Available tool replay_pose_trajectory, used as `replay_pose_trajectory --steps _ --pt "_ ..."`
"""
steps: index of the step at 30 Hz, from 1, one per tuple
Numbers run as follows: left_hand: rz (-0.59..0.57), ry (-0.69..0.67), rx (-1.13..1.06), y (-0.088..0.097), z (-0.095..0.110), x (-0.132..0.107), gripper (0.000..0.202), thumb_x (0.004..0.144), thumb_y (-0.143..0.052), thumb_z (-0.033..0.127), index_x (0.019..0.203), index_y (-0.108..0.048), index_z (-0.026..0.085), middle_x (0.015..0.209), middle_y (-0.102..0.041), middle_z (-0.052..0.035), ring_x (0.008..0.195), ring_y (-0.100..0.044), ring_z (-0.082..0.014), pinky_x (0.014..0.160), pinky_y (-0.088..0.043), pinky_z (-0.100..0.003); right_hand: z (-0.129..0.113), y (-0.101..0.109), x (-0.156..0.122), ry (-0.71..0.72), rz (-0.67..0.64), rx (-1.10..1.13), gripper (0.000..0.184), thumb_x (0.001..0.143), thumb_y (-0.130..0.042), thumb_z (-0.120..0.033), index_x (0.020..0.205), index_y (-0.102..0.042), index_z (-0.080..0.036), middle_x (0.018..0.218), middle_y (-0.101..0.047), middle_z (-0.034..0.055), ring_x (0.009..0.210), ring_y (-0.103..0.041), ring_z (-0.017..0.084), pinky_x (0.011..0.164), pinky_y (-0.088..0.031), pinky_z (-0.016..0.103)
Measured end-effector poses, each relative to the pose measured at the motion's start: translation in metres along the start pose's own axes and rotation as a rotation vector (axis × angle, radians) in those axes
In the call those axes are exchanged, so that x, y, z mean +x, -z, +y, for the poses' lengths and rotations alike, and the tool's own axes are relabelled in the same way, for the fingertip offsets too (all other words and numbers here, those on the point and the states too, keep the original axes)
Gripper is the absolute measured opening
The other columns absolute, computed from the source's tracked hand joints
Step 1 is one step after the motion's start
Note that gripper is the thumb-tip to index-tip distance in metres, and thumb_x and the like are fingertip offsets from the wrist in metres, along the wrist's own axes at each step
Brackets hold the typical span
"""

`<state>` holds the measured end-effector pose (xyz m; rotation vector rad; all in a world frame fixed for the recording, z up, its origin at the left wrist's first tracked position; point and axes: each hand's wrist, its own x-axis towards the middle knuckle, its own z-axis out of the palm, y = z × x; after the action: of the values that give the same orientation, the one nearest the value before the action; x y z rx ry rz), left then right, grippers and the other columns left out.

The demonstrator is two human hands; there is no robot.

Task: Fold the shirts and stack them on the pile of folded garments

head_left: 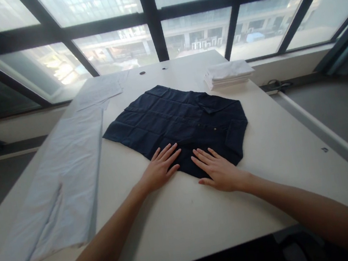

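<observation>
A dark navy garment (172, 117), which looks like a collared shirt, lies spread on the white table (187, 223). Its collar end points right, where a few small button-like dots show, and crease lines run across the left part. My left hand (160, 169) rests flat on the near edge of the cloth, fingers stretched out. To its right, my right hand (218, 169) also lies flat on the near edge, close to the collar end, with fingers extended. Neither hand grips anything.
White folded fabric (67, 176) runs along the table's left side, with thin white sheets (100, 89) at its far end. A stack of folded white cloths (229, 73) sits at the back right. Windows (195, 32) stand behind the table.
</observation>
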<state>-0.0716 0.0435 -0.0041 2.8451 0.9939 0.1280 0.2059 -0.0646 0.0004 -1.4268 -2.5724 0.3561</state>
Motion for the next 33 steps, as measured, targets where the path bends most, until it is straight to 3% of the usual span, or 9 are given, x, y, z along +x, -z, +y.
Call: replay_pose_trajectory --steps 6,11,16,18,20,23,25,29,33 --pt "0.008 -0.002 -0.016 0.003 0.002 0.0 0.06 0.108 -0.035 0.055 0.165 -0.026 0.037 0.173 -0.021 -0.0014 0.16 -0.018 -0.0256 0.13 -0.016 -0.055 -0.004 0.009 -0.009 -0.045 0.003 -0.035 0.084 0.1 -0.05 -0.062 0.164 -0.03 -0.011 0.171 -0.021 0.0179 0.16 -0.019 0.032 0.129 -0.018 0.058" --pt "0.021 0.029 -0.026 0.005 0.004 0.0 0.065 0.108 -0.035 0.054 0.167 -0.02 0.033 0.175 -0.01 -0.0051 0.161 -0.016 -0.0275 0.129 -0.017 -0.055 -0.006 0.026 -0.013 -0.125 -0.001 -0.063 0.082 0.101 -0.04 -0.07 0.157 -0.047 -0.011 0.165 -0.037 0.0189 0.155 -0.032 0.034 0.129 -0.016 0.058" --pt "0.024 0.052 -0.004 0.007 0.002 0.0 0.061 0.109 -0.032 0.051 0.166 -0.025 0.032 0.173 -0.022 -0.0045 0.16 -0.021 -0.0267 0.129 -0.016 -0.057 0.008 0.046 -0.014 -0.302 0.042 -0.066 0.067 0.108 -0.028 -0.059 0.123 -0.077 -0.016 0.14 -0.068 0.0156 0.143 -0.052 0.034 0.127 -0.019 0.061" --pt "0.064 0.1 0.026 0.008 -0.005 -0.001 0.059 0.109 -0.031 0.051 0.165 -0.03 0.031 0.172 -0.027 -0.0045 0.16 -0.022 -0.0264 0.129 -0.016 -0.058 0.018 0.047 -0.013 -0.361 0.104 -0.054 0.063 0.109 -0.031 -0.053 0.108 -0.082 -0.017 0.124 -0.077 0.0146 0.136 -0.059 0.033 0.127 -0.019 0.059" --pt "0.124 0.176 0.056 0.009 -0.016 -0.003 0.058 0.109 -0.029 0.051 0.163 -0.034 0.031 0.17 -0.031 -0.0049 0.159 -0.023 -0.0263 0.129 -0.016 -0.058 0.028 0.044 -0.011 -0.402 0.204 -0.021 0.056 0.109 -0.034 -0.047 0.107 -0.082 -0.018 0.117 -0.079 0.0126 0.133 -0.062 0.029 0.127 -0.021 0.055" --pt "0.183 0.312 0.079 0.01 -0.039 -0.008 0.057 0.109 -0.027 0.051 0.161 -0.039 0.03 0.169 -0.035 -0.007 0.158 -0.026 -0.0292 0.127 -0.019 -0.063 0.043 0.037 -0.011 -0.485 0.381 -0.026 0.049 0.107 -0.035 -0.039 0.127 -0.074 -0.018 0.137 -0.07 0.0118 0.141 -0.054 0.027 0.125 -0.027 0.052" --pt "0.18 0.402 0.078 0.01 -0.055 -0.013 0.059 0.109 -0.027 0.052 0.16 -0.042 0.027 0.168 -0.036 -0.0096 0.158 -0.026 -0.0328 0.124 -0.022 -0.067 0.053 0.031 -0.013 -0.592 0.431 -0.099 0.053 0.106 -0.035 -0.042 0.144 -0.062 -0.015 0.154 -0.056 0.0157 0.15 -0.041 0.032 0.123 -0.027 0.058" --pt "0.156 0.507 0.066 0.009 -0.074 -0.019 0.061 0.107 -0.029 0.054 0.158 -0.045 0.024 0.168 -0.035 -0.0128 0.156 -0.028 -0.0376 0.121 -0.026 -0.069 0.07 0.016 -0.019 -0.79 0.303 -0.184 0.075 0.104 -0.036 -0.055 0.159 -0.039 -0.004 0.163 -0.036 0.03 0.153 -0.027 0.049 0.117 -0.027 0.071" --pt "0.16 0.515 0.081 0.004 -0.077 -0.024 0.061 0.107 -0.029 0.055 0.159 -0.043 0.027 0.169 -0.034 -0.0117 0.156 -0.029 -0.0373 0.121 -0.028 -0.069 0.087 0.0 -0.022 -0.769 0.204 -0.173 0.081 0.103 -0.031 -0.061 0.16 -0.038 -0.003 0.166 -0.029 0.0315 0.155 -0.021 0.048 0.119 -0.021 0.069"
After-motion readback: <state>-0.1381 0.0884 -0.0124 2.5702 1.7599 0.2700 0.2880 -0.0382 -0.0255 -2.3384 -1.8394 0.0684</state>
